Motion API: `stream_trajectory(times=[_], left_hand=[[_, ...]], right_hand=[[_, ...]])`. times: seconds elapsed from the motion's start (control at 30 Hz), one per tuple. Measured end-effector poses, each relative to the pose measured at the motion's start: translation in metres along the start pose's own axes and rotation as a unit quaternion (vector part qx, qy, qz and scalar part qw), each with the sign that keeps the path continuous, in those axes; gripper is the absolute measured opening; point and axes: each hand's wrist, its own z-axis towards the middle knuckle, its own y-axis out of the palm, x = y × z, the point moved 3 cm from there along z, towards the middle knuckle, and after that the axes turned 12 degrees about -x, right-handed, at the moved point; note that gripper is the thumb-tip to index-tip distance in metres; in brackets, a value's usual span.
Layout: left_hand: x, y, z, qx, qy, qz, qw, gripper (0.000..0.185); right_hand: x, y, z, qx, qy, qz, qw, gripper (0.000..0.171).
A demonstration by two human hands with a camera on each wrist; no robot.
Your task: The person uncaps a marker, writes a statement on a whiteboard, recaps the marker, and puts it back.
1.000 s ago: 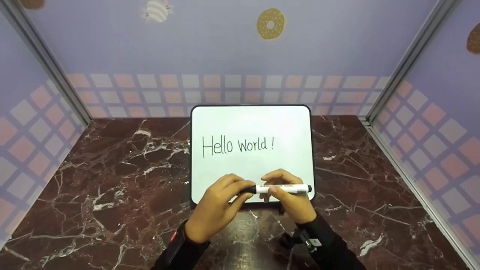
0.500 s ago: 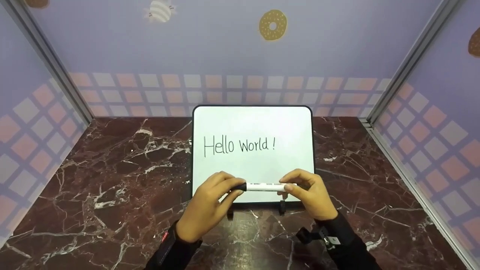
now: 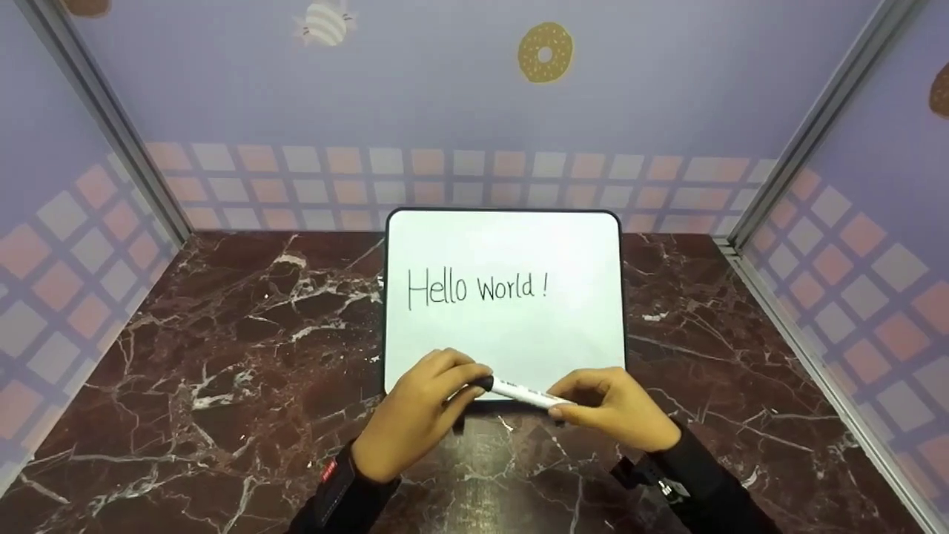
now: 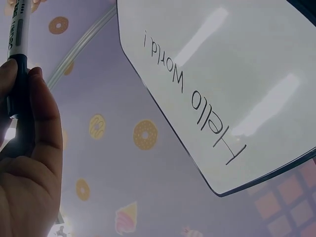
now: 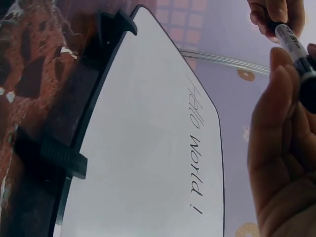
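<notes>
A white marker pen (image 3: 523, 393) with a black cap lies between both hands, in front of the whiteboard's lower edge, its right end tilted down. The left hand (image 3: 415, 411) pinches the capped end between thumb and fingers; the left wrist view shows the dark cap (image 4: 19, 84) in that grip. At the opposite end, the right hand (image 3: 619, 408) pinches the white barrel; the right wrist view shows the barrel's dark end (image 5: 308, 91) beside its fingers. Behind them stands the black-framed whiteboard (image 3: 504, 334), bearing the handwritten black words "Hello World !" (image 3: 478, 287).
Black feet (image 5: 64, 158) hold the board's lower edge on the dark red marbled tabletop (image 3: 245, 356). A lilac back wall (image 3: 430, 81) with pink and white squares and printed sweets rises behind. Side walls (image 3: 852, 259) enclose the table.
The right hand has moved right along the marker to its far end, then lowered, so the marker tilts down that way. The left hand has shifted slightly left, keeping the capped end.
</notes>
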Motion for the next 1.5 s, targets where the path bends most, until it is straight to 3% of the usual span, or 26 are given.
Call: stream_trajectory(times=[0.13, 0.3, 0.47, 0.57, 0.73, 0.9, 1.13, 1.23, 1.37, 1.5], left_hand=[[0.0, 0.002, 0.0, -0.008, 0.001, 0.013, 0.9999, 0.022], [0.0, 0.002, -0.001, 0.007, -0.005, 0.025, 0.9996, 0.026], [-0.002, -0.004, -0.002, 0.025, -0.019, 0.039, 0.9988, 0.035], [-0.004, -0.008, -0.005, 0.033, -0.024, 0.06, 0.9974, 0.043], [-0.011, -0.015, -0.015, 0.053, -0.047, 0.106, 0.9918, 0.051], [-0.024, -0.023, -0.03, 0.071, -0.09, 0.161, 0.9802, 0.058], [-0.05, -0.029, -0.054, 0.058, -0.16, 0.189, 0.9671, 0.066], [-0.06, -0.03, -0.065, 0.045, -0.189, 0.189, 0.9626, 0.071], [-0.07, -0.028, -0.079, 0.01, -0.235, 0.185, 0.9542, 0.077], [-0.08, -0.023, -0.092, -0.056, -0.307, 0.17, 0.9347, 0.085]], right_hand=[[-0.002, 0.001, -0.003, -0.002, -0.012, -0.031, 0.999, 0.013], [-0.006, -0.002, -0.009, 0.016, -0.043, -0.051, 0.998, 0.014], [-0.005, -0.012, -0.019, 0.072, -0.046, -0.091, 0.992, 0.015], [-0.001, -0.02, -0.027, 0.139, -0.055, -0.133, 0.98, 0.018], [0.006, -0.035, -0.042, 0.265, -0.045, -0.204, 0.941, 0.022], [0.018, -0.057, -0.06, 0.349, 0.023, -0.256, 0.901, 0.014], [0.064, -0.093, -0.095, 0.394, 0.16, -0.283, 0.86, 0.011], [0.078, -0.102, -0.106, 0.386, 0.213, -0.293, 0.848, 0.016], [0.093, -0.113, -0.118, 0.359, 0.279, -0.296, 0.84, 0.022], [0.103, -0.123, -0.128, 0.323, 0.334, -0.29, 0.837, 0.027]])
